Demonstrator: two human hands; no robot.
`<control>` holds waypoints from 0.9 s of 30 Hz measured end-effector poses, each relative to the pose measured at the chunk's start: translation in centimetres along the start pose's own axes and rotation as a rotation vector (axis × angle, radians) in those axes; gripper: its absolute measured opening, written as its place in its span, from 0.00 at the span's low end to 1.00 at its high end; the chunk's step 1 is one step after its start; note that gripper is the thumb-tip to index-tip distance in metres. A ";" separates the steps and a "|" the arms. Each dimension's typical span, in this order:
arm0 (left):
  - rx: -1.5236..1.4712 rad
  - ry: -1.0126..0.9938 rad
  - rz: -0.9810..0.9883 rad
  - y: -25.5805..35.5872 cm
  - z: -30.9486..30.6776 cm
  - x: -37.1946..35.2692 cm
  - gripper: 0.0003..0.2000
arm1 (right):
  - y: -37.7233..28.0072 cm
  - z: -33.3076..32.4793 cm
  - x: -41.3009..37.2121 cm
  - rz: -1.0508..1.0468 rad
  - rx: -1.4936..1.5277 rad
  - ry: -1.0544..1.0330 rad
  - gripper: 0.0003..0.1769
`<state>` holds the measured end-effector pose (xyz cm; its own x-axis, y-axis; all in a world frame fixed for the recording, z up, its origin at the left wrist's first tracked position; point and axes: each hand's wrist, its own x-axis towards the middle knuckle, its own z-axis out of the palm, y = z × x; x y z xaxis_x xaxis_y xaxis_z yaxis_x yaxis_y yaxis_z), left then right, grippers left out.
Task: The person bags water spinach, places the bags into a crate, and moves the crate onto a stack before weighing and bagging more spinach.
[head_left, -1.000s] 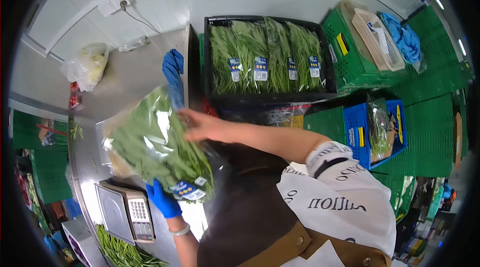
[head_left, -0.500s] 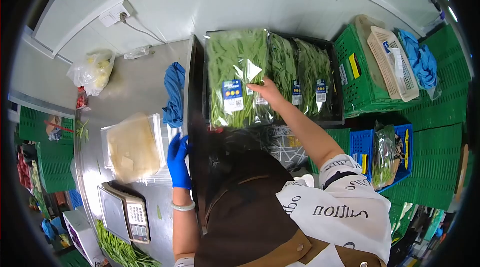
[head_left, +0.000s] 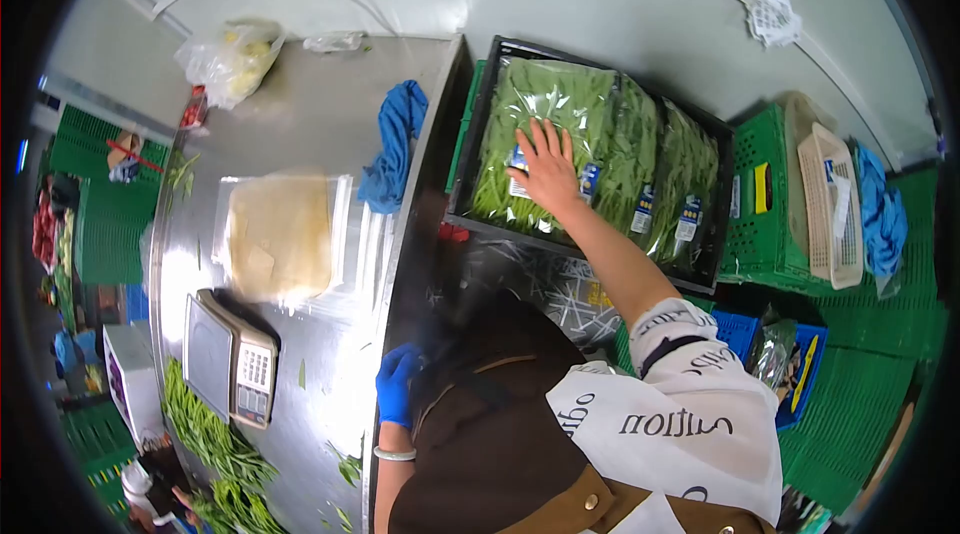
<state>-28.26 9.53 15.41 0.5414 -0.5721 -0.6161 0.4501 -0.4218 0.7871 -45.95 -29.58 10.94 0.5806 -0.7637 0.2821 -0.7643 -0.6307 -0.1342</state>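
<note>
My bare right hand (head_left: 546,172) lies flat with fingers spread on a clear bag of leafy greens (head_left: 545,94). That bag rests in a black crate (head_left: 462,206), beside more bagged greens (head_left: 690,169) with blue-and-white labels. In a blue glove, my left hand (head_left: 398,386) is low at the metal table's edge, close to my brown apron. Its fingers look loosely apart and nothing shows in them, though the fingertips are partly blurred.
On the metal table (head_left: 330,124) are a blue cloth (head_left: 397,149), a stack of plastic sheets (head_left: 280,239), a scale (head_left: 232,359) and loose greens (head_left: 215,424). Right of the black crate stand a green crate (head_left: 765,219) with a beige basket (head_left: 830,204) and a blue crate (head_left: 735,329).
The top bag of greens now sits lower inside the crate, and my right hand has flattened over it. My left hand has drawn back along the table edge toward my body. The view has shifted.
</note>
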 end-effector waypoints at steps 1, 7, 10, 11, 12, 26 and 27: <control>0.005 0.032 0.005 -0.4 -0.7 -0.4 0.13 | 0.2 1.3 -0.3 0.002 -0.020 -0.007 0.38; -0.117 0.193 0.018 -5.4 -5.6 -3.6 0.12 | 0.7 2.3 0.2 -0.020 0.040 -0.018 0.44; -0.174 0.322 0.041 -9.5 -8.9 -7.0 0.13 | 0.8 2.8 0.9 -0.044 0.117 -0.018 0.40; -0.181 0.362 0.048 -10.8 -10.2 -8.2 0.14 | -1.1 1.6 1.2 -0.037 0.172 0.042 0.38; -0.270 0.419 0.033 -12.1 -11.6 -9.2 0.14 | -3.1 0.2 1.1 -0.100 0.158 0.064 0.36; -0.945 0.791 0.129 -17.2 -38.3 -9.9 0.19 | -53.5 -3.0 -18.1 -1.658 0.465 -0.633 0.18; -0.960 0.804 0.158 -17.2 -39.8 -9.7 0.20 | -56.0 -2.9 -18.7 -1.674 0.461 -0.648 0.19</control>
<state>-13.01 50.31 6.75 0.7623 0.1612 -0.6268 0.4921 0.4848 0.7231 -14.76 20.41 15.90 0.6458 0.7629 0.0289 0.7130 -0.5891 -0.3803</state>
